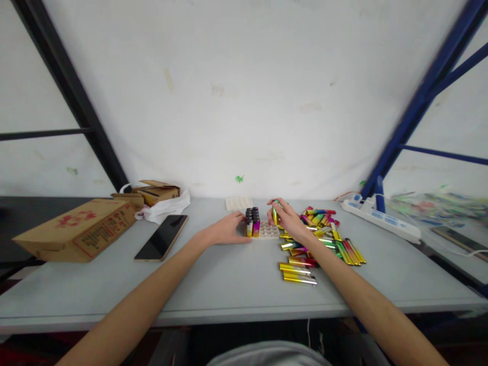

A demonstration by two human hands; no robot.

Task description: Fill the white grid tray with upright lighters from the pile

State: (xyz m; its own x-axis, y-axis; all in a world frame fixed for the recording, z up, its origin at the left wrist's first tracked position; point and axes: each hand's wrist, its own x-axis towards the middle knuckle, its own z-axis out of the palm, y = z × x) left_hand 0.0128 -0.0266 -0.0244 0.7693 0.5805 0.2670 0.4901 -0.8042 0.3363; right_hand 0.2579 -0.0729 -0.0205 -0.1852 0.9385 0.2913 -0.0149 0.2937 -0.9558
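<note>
A pale moulded tray (270, 230) with rows of round-edged pockets lies on the table. Upright lighters (253, 222) with black tops fill its left end, and the pockets to the right show bare. My left hand (229, 229) is curled round the tray's left end, thumb along the front and fingers behind, close against the lighters. Above the tray's right part, my right hand (286, 217) grips a green and yellow lighter (275, 213) held roughly upright. Beside and under my right forearm spreads a loose pile of shiny coloured lighters (326, 236), several of them lying in rows.
A second pale tray (239, 204) lies near the wall. On the left are a phone (162, 238), a white plastic bag (168, 208), a cardboard box (82, 226) and an opened carton (158, 192). A white power strip (381, 219) with cables sits at the right.
</note>
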